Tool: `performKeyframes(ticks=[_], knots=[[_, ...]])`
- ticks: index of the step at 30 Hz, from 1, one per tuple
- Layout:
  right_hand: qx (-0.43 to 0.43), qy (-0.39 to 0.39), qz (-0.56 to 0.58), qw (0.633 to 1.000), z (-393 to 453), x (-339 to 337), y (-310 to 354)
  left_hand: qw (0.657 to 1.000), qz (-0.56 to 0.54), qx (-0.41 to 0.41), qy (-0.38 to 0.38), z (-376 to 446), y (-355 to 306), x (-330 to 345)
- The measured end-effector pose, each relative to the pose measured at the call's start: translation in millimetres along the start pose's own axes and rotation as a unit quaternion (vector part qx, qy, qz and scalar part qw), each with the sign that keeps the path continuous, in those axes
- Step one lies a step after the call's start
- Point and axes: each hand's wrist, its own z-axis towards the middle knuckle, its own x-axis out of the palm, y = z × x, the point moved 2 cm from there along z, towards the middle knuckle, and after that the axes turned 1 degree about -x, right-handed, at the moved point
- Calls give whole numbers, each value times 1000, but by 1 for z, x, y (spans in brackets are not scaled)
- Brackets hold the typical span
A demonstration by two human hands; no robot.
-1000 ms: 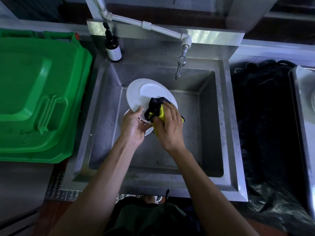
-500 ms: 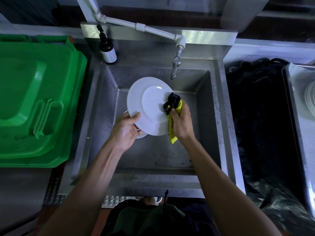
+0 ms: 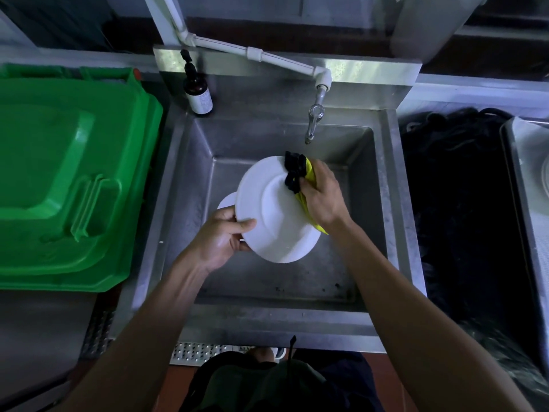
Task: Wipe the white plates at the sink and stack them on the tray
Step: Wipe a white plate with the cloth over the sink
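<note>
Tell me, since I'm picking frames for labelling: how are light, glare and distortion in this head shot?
Head view: the white plate is bright, nearly blown out; the area right of the sink is close to black; glare streaks the steel backsplash; wide-angle bending curves the green bin lid and the forearms; the hands look sharp, little blur.

We saw a green bin lid (image 3: 64,179) left of the basin, a dark bottle (image 3: 197,90) on the back ledge, a white pipe (image 3: 252,53) feeding the tap (image 3: 313,121), and black bags (image 3: 454,203) on the right.
</note>
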Motion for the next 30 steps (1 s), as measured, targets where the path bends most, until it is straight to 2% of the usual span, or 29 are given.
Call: performKeyframes(ticks=[16, 24, 30], knots=[[-186, 51, -124, 973, -17, 27, 33, 999, 40, 12, 0, 5, -8, 4], [-219, 80, -102, 967, -37, 36, 33, 999, 47, 17, -3, 7, -6, 4], [-210, 84, -121, 967, -31, 33, 29, 999, 43, 5, 16, 5, -5, 3]])
